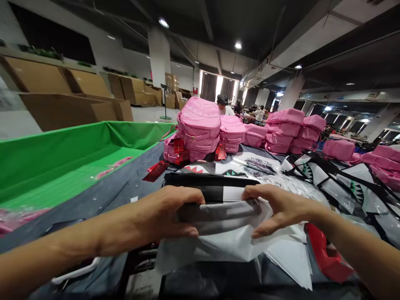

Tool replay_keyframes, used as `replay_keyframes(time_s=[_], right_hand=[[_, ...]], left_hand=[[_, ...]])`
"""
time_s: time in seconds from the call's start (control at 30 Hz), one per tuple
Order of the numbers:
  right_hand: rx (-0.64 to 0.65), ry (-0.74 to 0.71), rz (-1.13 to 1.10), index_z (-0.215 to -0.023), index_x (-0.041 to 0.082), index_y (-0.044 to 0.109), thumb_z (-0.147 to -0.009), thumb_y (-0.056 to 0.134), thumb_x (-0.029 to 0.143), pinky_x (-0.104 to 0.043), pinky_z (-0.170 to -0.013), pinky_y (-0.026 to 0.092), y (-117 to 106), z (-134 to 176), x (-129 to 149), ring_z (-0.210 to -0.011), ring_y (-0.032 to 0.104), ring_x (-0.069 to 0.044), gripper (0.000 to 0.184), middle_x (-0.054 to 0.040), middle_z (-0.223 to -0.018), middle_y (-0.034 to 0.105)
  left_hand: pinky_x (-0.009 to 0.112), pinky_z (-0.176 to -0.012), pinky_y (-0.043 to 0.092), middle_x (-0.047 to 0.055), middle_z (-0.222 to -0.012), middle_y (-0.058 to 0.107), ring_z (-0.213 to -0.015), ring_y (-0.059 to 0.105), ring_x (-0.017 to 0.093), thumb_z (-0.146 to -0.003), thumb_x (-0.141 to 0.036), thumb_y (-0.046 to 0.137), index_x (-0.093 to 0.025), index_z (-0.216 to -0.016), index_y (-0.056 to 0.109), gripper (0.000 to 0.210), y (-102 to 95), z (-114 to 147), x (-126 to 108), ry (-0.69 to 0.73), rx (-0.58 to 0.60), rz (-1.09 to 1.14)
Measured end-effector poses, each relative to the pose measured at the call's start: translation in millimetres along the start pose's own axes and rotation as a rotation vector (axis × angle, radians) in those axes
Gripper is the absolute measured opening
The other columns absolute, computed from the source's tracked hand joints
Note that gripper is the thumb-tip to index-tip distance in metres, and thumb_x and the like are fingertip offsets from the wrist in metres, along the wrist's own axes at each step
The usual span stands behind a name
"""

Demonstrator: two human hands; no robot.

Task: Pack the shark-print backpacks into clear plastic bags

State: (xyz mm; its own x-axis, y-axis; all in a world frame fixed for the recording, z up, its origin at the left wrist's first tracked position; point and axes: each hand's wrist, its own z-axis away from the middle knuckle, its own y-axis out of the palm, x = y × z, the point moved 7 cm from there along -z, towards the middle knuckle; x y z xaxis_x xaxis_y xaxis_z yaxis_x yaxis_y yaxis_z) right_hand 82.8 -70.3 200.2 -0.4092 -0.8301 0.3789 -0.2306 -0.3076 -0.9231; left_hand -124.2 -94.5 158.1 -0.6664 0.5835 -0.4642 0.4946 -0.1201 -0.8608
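Forearms [103, 231] at 8 and 4 o'clock; my left hand [179, 208] and right hand [275, 206] grip the frosted plastic bag [218, 249]. Uneven pull might split it.

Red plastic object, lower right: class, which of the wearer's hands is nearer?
Right. The right hand is up and left of the red plastic object in view; the left hand is farther left, across the translucent white plastic bag.

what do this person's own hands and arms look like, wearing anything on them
The left hand and right hand are bare, without gloves. The left forearm and right forearm show no sleeves, and I see no watch or bracelet.
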Motion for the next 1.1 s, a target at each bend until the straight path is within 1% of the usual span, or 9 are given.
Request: replay_keyframes(time_s=[0.17,0.33,0.4,0.47,0.53,0.67,0.73,0.97,1.1], right_hand=[[-0.421,-0.064,0.209,-0.089,0.021,0.055,-0.084,0.074,0.044,-0.024,-0.058,0.036,-20,14,15,-0.063,0.049,-0.012,0.03,0.0032,-0.074,0.058],[-0.871,-0.053,0.388,-0.091,0.024,0.048,-0.092,0.053,0.031,-0.028,-0.057,0.036,-5,24,14,-0.059,0.048,-0.015,0.009,0.0026,-0.068,0.051],[-0.798,-0.016,0.339,-0.096,0.023,0.048,-0.089,0.056,0.029,-0.026,-0.056,0.037,4,20,10,-0.06,0.048,-0.015,0.012,0.0028,-0.071,0.052],[-0.663,-0.048,0.307,-0.1,0.023,0.048,-0.087,0.06,0.027,-0.025,-0.057,0.038,15,16,8,-0.062,0.049,-0.014,0.019,0.0024,-0.076,0.054],[-0.624,-0.146,0.359,-0.1,0.023,0.046,-0.086,0.057,0.021,-0.025,-0.058,0.038,25,17,8,-0.063,0.049,-0.015,0.018,0.0019,-0.078,0.054],[-0.806,-0.241,0.482,-0.091,0.024,0.042,-0.075,0.046,0.009,-0.028,-0.058,0.033,45,24,-3,-0.06,0.044,-0.016,0.022,0.0027,-0.07,0.05],[-0.814,-0.245,0.459,-0.09,0.024,0.042,-0.075,0.046,0.01,-0.029,-0.059,0.032,56,23,-8,-0.059,0.043,-0.016,0.021,0.003,-0.07,0.05],[-0.38,-0.249,0.299,-0.105,0.022,0.044,-0.093,0.057,0.024,-0.029,-0.068,0.041,81,19,-5,-0.071,0.053,-0.018,0.018,-0.002,-0.085,0.061],[-0.433,-0.315,0.421,-0.106,0.021,0.045,-0.091,0.041,0.005,-0.031,-0.069,0.041,91,32,-10,-0.071,0.05,-0.019,0.023,-0.0016,-0.08,0.057]], left_hand=[[0.024,-0.062,0.037,-0.004,-0.081,0.059,-0.071,0.055,0.014,-0.079,-0.034,0.075,-0.021,-0.087,0.056,0.024,-27.1,-9,-41,0.107,-0.167,-0.187],[0.024,-0.059,0.033,-0.005,-0.071,0.049,-0.061,0.048,0.013,-0.093,-0.017,0.048,-0.02,-0.082,0.047,0.012,-29.0,-12,-57,0.353,-0.645,-0.36],[0.026,-0.061,0.034,-0.003,-0.072,0.048,-0.064,0.048,0.015,-0.091,-0.008,0.04,-0.02,-0.082,0.046,0.016,-24.8,-8,-55,0.393,-0.799,-0.489],[0.027,-0.062,0.033,-0.002,-0.072,0.046,-0.065,0.046,0.016,-0.089,-0.002,0.038,-0.02,-0.081,0.045,0.021,-15.8,-6,-52,0.419,-0.824,-0.583],[0.027,-0.061,0.032,-0.003,-0.072,0.047,-0.064,0.046,0.015,-0.089,-0.003,0.044,-0.021,-0.08,0.044,0.02,-2.4,-6,-44,0.411,-0.689,-0.572],[0.025,-0.062,0.035,-0.005,-0.083,0.055,-0.071,0.054,0.015,-0.08,-0.017,0.075,-0.021,-0.092,0.046,0.032,35.9,0,-26,0.37,-0.248,-0.381],[0.025,-0.065,0.037,-0.005,-0.086,0.056,-0.074,0.054,0.015,-0.082,-0.015,0.074,-0.022,-0.094,0.045,0.032,44.8,8,-21,0.392,-0.201,-0.357],[0.027,-0.067,0.04,-0.001,-0.076,0.049,-0.069,0.047,0.015,-0.098,-0.003,0.034,-0.019,-0.092,0.048,0.021,37.8,20,-16,0.551,-0.522,-0.401],[0.03,-0.065,0.041,0.0,-0.072,0.047,-0.066,0.044,0.016,-0.096,-0.002,0.036,-0.016,-0.09,0.051,0.021,67.5,31,-26,0.588,-0.641,-0.443]])
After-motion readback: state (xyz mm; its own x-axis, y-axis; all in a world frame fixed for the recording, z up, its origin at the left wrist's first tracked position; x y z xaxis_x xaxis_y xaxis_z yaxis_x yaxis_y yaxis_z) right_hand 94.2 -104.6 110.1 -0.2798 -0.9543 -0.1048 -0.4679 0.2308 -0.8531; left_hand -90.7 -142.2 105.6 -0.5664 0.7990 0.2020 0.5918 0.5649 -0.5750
